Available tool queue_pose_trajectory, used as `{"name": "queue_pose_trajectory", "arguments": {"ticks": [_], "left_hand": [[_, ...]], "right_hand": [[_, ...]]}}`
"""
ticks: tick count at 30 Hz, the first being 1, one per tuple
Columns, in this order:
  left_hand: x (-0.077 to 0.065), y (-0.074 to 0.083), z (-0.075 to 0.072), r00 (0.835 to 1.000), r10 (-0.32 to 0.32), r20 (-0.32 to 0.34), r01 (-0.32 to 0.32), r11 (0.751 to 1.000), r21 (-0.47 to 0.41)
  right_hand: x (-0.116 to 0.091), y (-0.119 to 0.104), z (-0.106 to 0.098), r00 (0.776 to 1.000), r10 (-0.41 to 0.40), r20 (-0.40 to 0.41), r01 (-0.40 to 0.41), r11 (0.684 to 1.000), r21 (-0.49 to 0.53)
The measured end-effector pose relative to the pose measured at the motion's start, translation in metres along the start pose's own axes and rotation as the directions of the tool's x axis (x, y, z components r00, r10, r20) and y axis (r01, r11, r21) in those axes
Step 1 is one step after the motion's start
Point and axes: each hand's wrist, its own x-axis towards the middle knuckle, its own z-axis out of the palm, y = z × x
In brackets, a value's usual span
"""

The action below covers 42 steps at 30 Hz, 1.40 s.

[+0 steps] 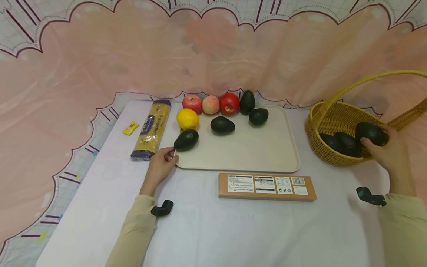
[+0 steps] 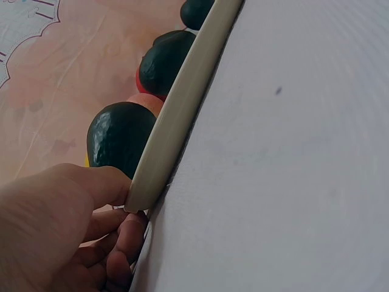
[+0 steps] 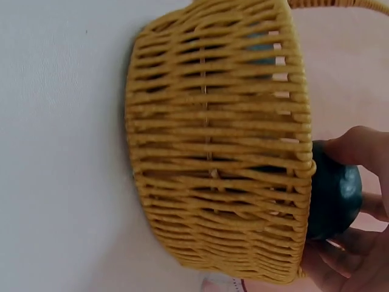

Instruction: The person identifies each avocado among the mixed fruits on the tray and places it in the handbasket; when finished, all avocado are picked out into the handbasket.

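My right hand (image 1: 390,150) grips a dark green avocado (image 1: 371,133) at the near right side of the wicker basket (image 1: 328,154). In the right wrist view, thumb and fingers wrap that avocado (image 3: 334,191) just over the rim. More avocados (image 1: 347,144) lie inside the basket. At the cream tray's (image 1: 253,152) near left corner, my left hand (image 1: 161,167) pinches the edge; the left wrist view has the thumb above the rim (image 2: 176,121) and fingers below. Beside that hand an avocado (image 1: 186,139) lies on the tray.
Across the tray's back and left are a lemon (image 1: 187,119), an apple (image 1: 192,104), a peach (image 1: 211,104), a red pomegranate-like fruit (image 1: 229,103) and more avocados (image 1: 222,125). A spaghetti packet (image 1: 151,129) and yellow sachet (image 1: 131,128) lie left; a flat box (image 1: 267,186) lies in front.
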Motion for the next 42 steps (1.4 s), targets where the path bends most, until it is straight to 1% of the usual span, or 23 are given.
{"name": "queue_pose_trajectory", "arguments": {"ticks": [2, 6, 10, 18, 21, 29, 34, 42], "left_hand": [[0.001, 0.000, 0.000, 1.000, 0.005, -0.006, -0.005, 1.000, 0.006], [0.001, 0.000, 0.000, 1.000, -0.007, -0.010, 0.007, 1.000, 0.006], [0.002, -0.001, 0.001, 1.000, -0.014, -0.006, 0.014, 1.000, -0.001], [0.004, -0.002, 0.002, 1.000, -0.007, -0.030, 0.007, 1.000, 0.004], [0.004, -0.002, 0.001, 1.000, -0.008, -0.023, 0.008, 1.000, 0.001], [0.002, -0.001, 0.001, 1.000, -0.006, -0.006, 0.006, 1.000, -0.011], [0.002, 0.000, 0.002, 1.000, -0.001, -0.011, 0.001, 1.000, -0.016], [0.002, -0.001, 0.002, 1.000, 0.002, -0.017, -0.002, 1.000, -0.023]], "right_hand": [[0.004, 0.000, -0.002, 1.000, -0.008, 0.017, 0.008, 1.000, -0.028], [0.011, 0.001, -0.005, 0.999, -0.029, 0.045, 0.033, 0.996, -0.085], [0.015, 0.005, -0.006, 0.997, -0.038, 0.060, 0.046, 0.991, -0.125], [0.018, 0.015, -0.008, 0.995, -0.049, 0.092, 0.062, 0.986, -0.153], [0.019, 0.016, -0.009, 0.993, -0.050, 0.103, 0.067, 0.983, -0.170], [0.023, 0.024, -0.006, 0.986, -0.109, 0.126, 0.133, 0.970, -0.205], [0.026, 0.028, -0.005, 0.982, -0.107, 0.159, 0.145, 0.958, -0.247], [0.031, 0.029, -0.006, 0.975, -0.085, 0.207, 0.140, 0.953, -0.268]]}}
